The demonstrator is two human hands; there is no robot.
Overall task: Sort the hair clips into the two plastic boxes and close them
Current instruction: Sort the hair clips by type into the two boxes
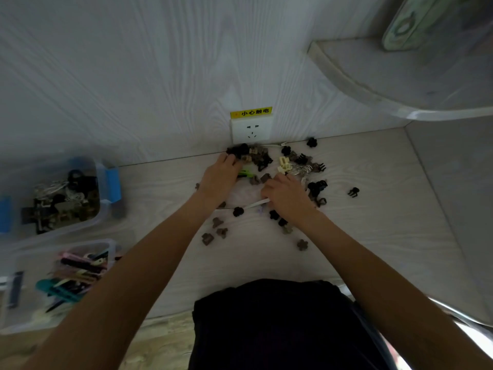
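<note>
A heap of small black, brown and cream claw clips (pixel 262 157) lies on the desk against the wall, with more scattered towards me. My left hand (pixel 220 176) reaches into the heap's left side, its fingers curled over dark clips. My right hand (pixel 286 194) lies on the desk right of it, fingers bent round a long white clip (pixel 257 203) and small clips. At the far left stands an open clear box with blue latches (pixel 105 182) holding dark claw clips. Nearer me, a second open clear box (pixel 112 245) holds long coloured clips.
A wall socket (pixel 251 129) with a yellow warning label sits just behind the heap. A curved shelf (pixel 373 84) juts out at the upper right. Single clips lie apart at the right (pixel 353 192) and by the wall (pixel 311 142). The desk's front edge runs by my lap.
</note>
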